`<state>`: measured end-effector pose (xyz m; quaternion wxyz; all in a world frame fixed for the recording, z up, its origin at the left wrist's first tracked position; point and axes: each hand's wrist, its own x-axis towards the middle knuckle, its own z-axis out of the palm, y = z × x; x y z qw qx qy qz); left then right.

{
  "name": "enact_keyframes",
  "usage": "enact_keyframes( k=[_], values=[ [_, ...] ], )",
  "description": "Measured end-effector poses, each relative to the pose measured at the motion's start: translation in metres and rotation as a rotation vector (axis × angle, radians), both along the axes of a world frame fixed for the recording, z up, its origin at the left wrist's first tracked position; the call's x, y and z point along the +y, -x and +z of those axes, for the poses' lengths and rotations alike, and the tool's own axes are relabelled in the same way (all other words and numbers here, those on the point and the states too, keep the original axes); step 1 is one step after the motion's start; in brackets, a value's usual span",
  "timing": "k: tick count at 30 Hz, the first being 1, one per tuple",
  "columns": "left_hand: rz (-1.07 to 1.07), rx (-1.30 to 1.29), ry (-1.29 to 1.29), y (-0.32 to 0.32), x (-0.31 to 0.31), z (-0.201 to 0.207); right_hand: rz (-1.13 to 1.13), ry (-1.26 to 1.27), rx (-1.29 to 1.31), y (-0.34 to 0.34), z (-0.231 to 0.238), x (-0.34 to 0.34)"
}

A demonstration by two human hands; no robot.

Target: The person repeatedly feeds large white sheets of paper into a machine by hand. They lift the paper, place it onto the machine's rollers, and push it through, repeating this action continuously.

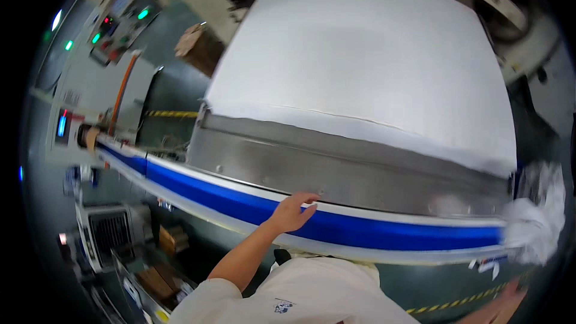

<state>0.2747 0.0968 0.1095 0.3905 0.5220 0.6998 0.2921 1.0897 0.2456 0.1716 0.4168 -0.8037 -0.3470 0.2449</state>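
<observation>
My left hand [293, 211] is over the white and blue front rail [222, 195], its fingertips above the edge of the bare metal plate [282, 153]. Its thumb stands apart from the fingers, and nothing shows in it. Whether it touches the rail I cannot tell. Low at the right, my right hand [509, 296] is smeared by motion, so its fingers do not show clearly. Beyond the plate lies a wide white sheet [366, 54], its near edge slightly wavy. A crumpled white bundle [534, 225] hangs at the rail's right end.
A cardboard box [200, 48] stands left of the sheet. Farther left is a control cabinet [90, 99] with lit green lamps and a small blue display. A boxy white unit [111, 234] with a dark grille and an open bin [153, 285] stand at the lower left.
</observation>
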Motion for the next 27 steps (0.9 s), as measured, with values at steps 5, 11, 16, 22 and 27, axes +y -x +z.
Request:
enact_keyframes(
  k=[5, 11, 16, 22, 27],
  values=[
    [0.086, 0.090, -0.089, 0.010, -0.019, -0.028, -0.195, -0.001, 0.240, 0.005, -0.074, -0.003],
    [0.069, 0.281, -0.080, 0.053, -0.002, -0.048, 0.654, 0.193, 0.172, 0.386, -0.138, 0.028],
    [0.291, 0.468, -0.272, 0.136, 0.006, -0.074, 1.454, 0.193, -0.195, 0.659, -0.098, 0.027],
    [0.460, 0.756, -0.228, 0.242, 0.002, -0.084, 1.844, 0.110, -0.253, 0.886, -0.078, 0.039],
    [0.509, 0.795, -0.250, 0.274, 0.006, -0.106, 1.933, -0.008, -0.234, 1.038, -0.085, 0.057]
  ],
)
